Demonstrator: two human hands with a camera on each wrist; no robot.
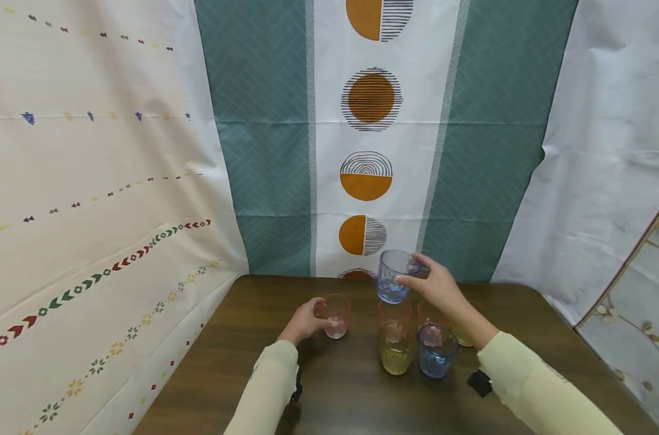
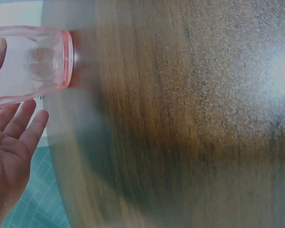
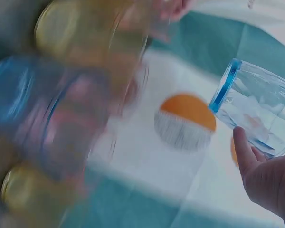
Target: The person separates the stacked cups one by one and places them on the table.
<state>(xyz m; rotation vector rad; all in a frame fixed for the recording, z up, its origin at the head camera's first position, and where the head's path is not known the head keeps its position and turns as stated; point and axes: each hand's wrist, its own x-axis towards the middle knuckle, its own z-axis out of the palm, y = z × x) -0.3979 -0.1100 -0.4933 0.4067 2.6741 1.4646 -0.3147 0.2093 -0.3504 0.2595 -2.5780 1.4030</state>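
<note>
The right hand [image 1: 441,290] held a clear blue cup [image 1: 392,276] in the air, fingers [image 3: 243,151] curled round its side, just above the cluster of cups [image 1: 411,344] standing on the brown counter [image 1: 351,393]. To the left of that cluster, the left hand [image 1: 303,321] gripped a pink cup [image 1: 336,315] that stood on the counter, apart from the others.

Blue cup [image 1: 393,277] held aloft above stack; pink cup [image 1: 336,316] upright on table.
</note>
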